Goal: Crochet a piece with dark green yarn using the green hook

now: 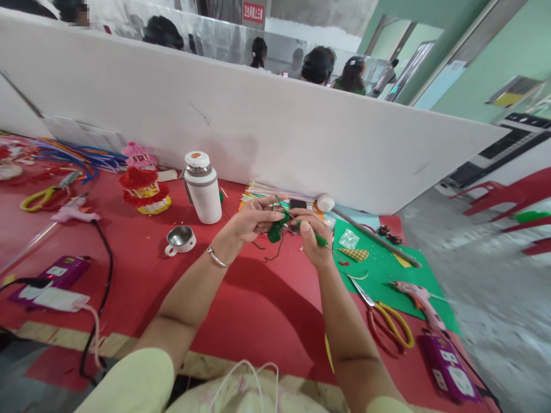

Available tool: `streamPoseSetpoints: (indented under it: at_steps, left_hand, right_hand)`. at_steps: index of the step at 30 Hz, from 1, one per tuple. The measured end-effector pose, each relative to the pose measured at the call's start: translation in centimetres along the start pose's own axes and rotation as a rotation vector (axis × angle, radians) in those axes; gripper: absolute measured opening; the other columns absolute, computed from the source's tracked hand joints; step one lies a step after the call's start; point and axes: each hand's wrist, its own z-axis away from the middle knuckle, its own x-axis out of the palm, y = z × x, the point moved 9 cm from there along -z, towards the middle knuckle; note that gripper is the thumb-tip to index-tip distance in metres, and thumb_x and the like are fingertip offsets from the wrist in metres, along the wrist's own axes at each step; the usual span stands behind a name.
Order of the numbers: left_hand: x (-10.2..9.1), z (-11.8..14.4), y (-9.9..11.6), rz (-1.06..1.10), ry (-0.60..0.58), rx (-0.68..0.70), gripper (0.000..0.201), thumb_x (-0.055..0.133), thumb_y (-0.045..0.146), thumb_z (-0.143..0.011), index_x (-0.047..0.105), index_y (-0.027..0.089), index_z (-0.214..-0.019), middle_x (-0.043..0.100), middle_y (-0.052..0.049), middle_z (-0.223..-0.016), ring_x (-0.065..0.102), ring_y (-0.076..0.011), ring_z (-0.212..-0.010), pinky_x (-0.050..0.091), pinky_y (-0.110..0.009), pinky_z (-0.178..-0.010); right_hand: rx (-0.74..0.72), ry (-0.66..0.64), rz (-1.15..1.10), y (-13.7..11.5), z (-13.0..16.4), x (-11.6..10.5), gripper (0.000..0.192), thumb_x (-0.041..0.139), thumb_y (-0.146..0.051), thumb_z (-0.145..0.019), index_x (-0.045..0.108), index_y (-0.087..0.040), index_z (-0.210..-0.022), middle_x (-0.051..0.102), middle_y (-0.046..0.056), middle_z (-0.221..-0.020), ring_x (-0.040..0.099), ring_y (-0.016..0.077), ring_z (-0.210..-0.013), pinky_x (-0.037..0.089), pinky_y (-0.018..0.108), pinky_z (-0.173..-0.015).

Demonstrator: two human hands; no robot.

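Far left: white steel-capped flask point(202, 188), small metal cup point(179, 239) on red table point(241, 304). Centre: left hand point(252, 221) pinches fuzzy green pipe-cleaner bundle point(275, 229); right hand point(312, 241) grips its stem. Right: yellow-handled scissors point(387, 321), pink glue gun point(419, 301) by green sheet point(383, 269).

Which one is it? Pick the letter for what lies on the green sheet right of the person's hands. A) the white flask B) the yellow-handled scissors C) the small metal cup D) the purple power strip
B: the yellow-handled scissors lie with their blades on the green sheet, right of the right hand; the white flask and small metal cup stand on the red table to the left.
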Motion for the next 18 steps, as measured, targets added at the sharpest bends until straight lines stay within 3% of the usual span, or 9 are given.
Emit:
streamPoseSetpoints:
  at_steps: [5,10,18]
  left_hand:
    - [-0.5,0.2,0.6,-0.064,-0.019,0.005,0.058,0.09,0.014,-0.065,0.075,0.015,-0.12,0.063,0.003,-0.064,0.035,0.0003,-0.04,0.02,-0.016,-0.039]
    - [-0.9,0.3,0.9,-0.089,-0.014,0.005,0.058,0.089,0.013,-0.064,0.076,0.016,-0.12,0.073,-0.004,-0.078,0.055,-0.0061,-0.05,0.034,-0.018,-0.043]
    - [-1.5,0.2,0.6,-0.048,0.022,-0.012,0.056,0.085,0.007,-0.063,0.078,0.015,-0.118,0.071,-0.002,-0.066,0.06,-0.0103,-0.05,0.038,-0.02,-0.042]
  right_hand:
    - [-0.079,-0.121,0.055,-1.0,-0.3,0.0,0.021,0.055,-0.035,-0.103,0.074,-0.025,-0.101,0.077,0.008,-0.118,0.073,0.0222,-0.111,0.061,0.042,-0.097]
    - [-0.115,-0.151,0.032,-2.0,-0.3,-0.3,0.017,0.058,-0.029,-0.102,0.074,-0.025,-0.105,0.077,0.008,-0.121,0.074,0.0209,-0.109,0.062,0.04,-0.096]
    - [-0.099,-0.188,0.03,-3.6,-0.5,-0.7,0.024,0.054,-0.03,-0.103,0.077,-0.024,-0.104,0.079,0.009,-0.118,0.076,0.0228,-0.108,0.065,0.039,-0.092]
